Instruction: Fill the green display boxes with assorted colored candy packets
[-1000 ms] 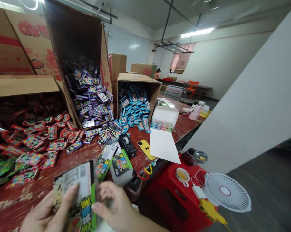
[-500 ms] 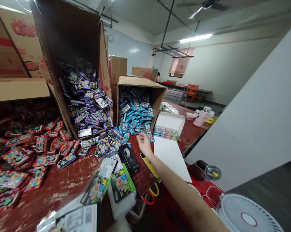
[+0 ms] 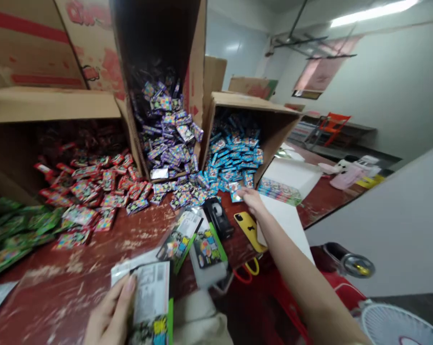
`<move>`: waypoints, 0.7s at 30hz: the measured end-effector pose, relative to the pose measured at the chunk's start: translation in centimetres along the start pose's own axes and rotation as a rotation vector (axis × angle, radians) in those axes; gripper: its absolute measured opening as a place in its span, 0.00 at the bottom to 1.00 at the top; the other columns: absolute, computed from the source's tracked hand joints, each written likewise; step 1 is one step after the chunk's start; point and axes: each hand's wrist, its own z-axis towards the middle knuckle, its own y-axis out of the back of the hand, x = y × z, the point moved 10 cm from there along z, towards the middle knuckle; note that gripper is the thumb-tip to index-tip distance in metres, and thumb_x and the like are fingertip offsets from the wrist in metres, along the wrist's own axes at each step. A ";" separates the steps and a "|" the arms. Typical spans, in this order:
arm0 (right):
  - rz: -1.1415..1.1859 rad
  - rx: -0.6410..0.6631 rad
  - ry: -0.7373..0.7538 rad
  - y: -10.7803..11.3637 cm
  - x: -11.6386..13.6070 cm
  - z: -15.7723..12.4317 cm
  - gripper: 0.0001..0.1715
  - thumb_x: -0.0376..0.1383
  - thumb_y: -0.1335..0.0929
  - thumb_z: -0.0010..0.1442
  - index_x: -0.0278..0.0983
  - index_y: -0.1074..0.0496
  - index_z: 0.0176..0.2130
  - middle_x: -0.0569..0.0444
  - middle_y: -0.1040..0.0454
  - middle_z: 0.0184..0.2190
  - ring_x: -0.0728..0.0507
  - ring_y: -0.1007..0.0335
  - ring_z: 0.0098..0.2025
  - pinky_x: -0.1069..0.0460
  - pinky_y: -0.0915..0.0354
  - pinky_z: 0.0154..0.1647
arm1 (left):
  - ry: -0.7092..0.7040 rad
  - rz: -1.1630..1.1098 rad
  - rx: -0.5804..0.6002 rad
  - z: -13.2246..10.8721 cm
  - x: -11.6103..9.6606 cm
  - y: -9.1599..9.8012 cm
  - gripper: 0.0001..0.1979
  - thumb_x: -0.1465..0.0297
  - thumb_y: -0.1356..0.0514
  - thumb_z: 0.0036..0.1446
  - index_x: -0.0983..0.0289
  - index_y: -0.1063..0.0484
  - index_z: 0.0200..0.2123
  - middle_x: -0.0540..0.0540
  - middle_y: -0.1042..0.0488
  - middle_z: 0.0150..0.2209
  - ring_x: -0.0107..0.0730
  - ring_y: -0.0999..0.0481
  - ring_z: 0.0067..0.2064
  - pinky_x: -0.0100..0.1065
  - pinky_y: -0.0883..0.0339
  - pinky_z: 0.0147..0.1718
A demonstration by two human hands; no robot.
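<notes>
- My left hand [image 3: 113, 311] clamps a printed bag [image 3: 151, 292] between thumb and fingers, thumb pressed on the upper face, seemingly to keep it steady, low in front of me.
- My right hand [image 3: 252, 200] stretches forward, fingertips touching or just beside a blue packet [image 3: 235, 191]; I cannot tell whether they are closed on it.
- That packet lies at the front of a blue pile [image 3: 223, 165] spilling from a cardboard box [image 3: 250, 101], tipped sideways, probably for easy reach.
- Nearer me are a tape dispenser [image 3: 220, 220] and a yellow phone [image 3: 248, 227].
</notes>
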 end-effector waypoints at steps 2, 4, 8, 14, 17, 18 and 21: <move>0.195 0.110 0.083 -2.5 2.4 -4.4 0.27 0.40 0.30 0.55 0.38 0.35 0.53 0.53 0.24 0.33 0.44 0.26 0.37 0.50 0.29 0.37 | 0.042 -0.030 0.118 -0.4 0.0 -1.2 0.24 0.51 0.39 0.49 0.62 0.23 0.42 0.53 0.20 0.42 0.45 0.24 0.46 0.36 0.31 0.46; 0.495 0.278 0.242 -5.9 6.7 -10.0 0.31 0.40 0.29 0.54 0.43 0.37 0.55 0.53 0.24 0.37 0.44 0.26 0.38 0.49 0.28 0.37 | 0.038 -0.075 0.180 -1.3 -1.0 -1.7 0.24 0.51 0.41 0.52 0.62 0.23 0.43 0.54 0.20 0.42 0.42 0.24 0.44 0.32 0.31 0.42; 0.783 0.560 0.443 -12.1 13.7 -20.5 0.27 0.40 0.29 0.55 0.45 0.35 0.53 0.52 0.26 0.42 0.45 0.27 0.40 0.50 0.27 0.40 | 0.015 -0.195 0.211 -3.5 -3.3 -0.8 0.25 0.50 0.43 0.53 0.63 0.24 0.43 0.54 0.20 0.38 0.37 0.24 0.37 0.29 0.32 0.36; 0.692 0.829 0.378 -15.8 14.6 -24.6 0.23 0.38 0.27 0.52 0.39 0.30 0.48 0.51 0.24 0.43 0.46 0.26 0.41 0.50 0.28 0.44 | 0.000 -0.326 0.176 -4.9 -3.7 1.4 0.23 0.52 0.42 0.54 0.63 0.23 0.42 0.54 0.20 0.37 0.36 0.24 0.38 0.29 0.33 0.40; 0.549 0.946 0.365 -15.8 14.3 -25.1 0.22 0.39 0.27 0.52 0.37 0.27 0.47 0.49 0.24 0.44 0.46 0.25 0.40 0.50 0.29 0.44 | -0.008 -0.365 0.205 -5.3 -4.0 1.0 0.22 0.52 0.42 0.54 0.64 0.23 0.42 0.55 0.20 0.35 0.34 0.25 0.34 0.29 0.32 0.35; 0.477 0.979 0.358 -15.8 14.2 -25.3 0.21 0.39 0.28 0.52 0.36 0.26 0.46 0.49 0.23 0.42 0.46 0.25 0.38 0.50 0.29 0.42 | -0.016 -0.365 0.215 -5.5 -4.3 0.8 0.22 0.53 0.42 0.54 0.64 0.23 0.41 0.55 0.20 0.34 0.34 0.25 0.33 0.28 0.33 0.33; 0.326 1.024 0.350 -15.8 14.2 -25.6 0.18 0.39 0.28 0.51 0.33 0.24 0.42 0.48 0.21 0.37 0.45 0.25 0.35 0.49 0.30 0.39 | -0.026 -0.359 0.214 -6.0 -5.0 0.4 0.23 0.52 0.42 0.54 0.65 0.23 0.40 0.56 0.20 0.33 0.34 0.25 0.33 0.28 0.33 0.31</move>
